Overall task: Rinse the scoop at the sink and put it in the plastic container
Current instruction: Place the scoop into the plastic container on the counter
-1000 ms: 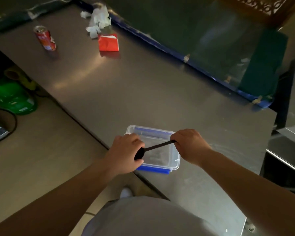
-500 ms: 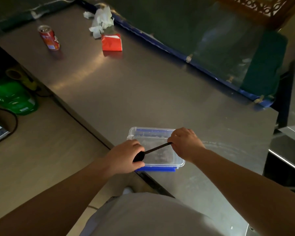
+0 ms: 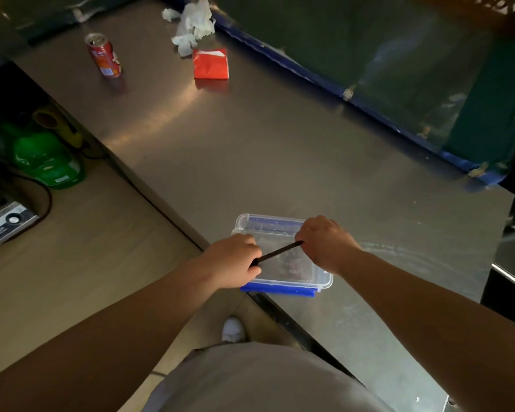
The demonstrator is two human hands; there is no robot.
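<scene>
A clear plastic container [image 3: 321, 279] with blue clips sits at the near edge of a steel counter [image 3: 250, 150]. Above its open top a thin black scoop [image 3: 280, 251] lies slanted, held at both ends. My left hand [image 3: 235, 260] is closed over the scoop's lower bowl end, which is hidden inside the fist. My right hand [image 3: 324, 243] pinches the upper tip of the handle over the container's right half. Something dark shows through the container's bottom; I cannot tell what it is.
A red drink can [image 3: 104, 55], a red carton [image 3: 210, 63] and crumpled white paper [image 3: 192, 25] lie at the counter's far end. A blue-edged green panel [image 3: 399, 69] lines the back. On the floor at left stand a green object [image 3: 46, 160] and a grey device [image 3: 3, 223].
The scoop's black bowl, visible beside the left hand before, is now covered by that hand. Both hands stay over the container; the view has shifted a little.
</scene>
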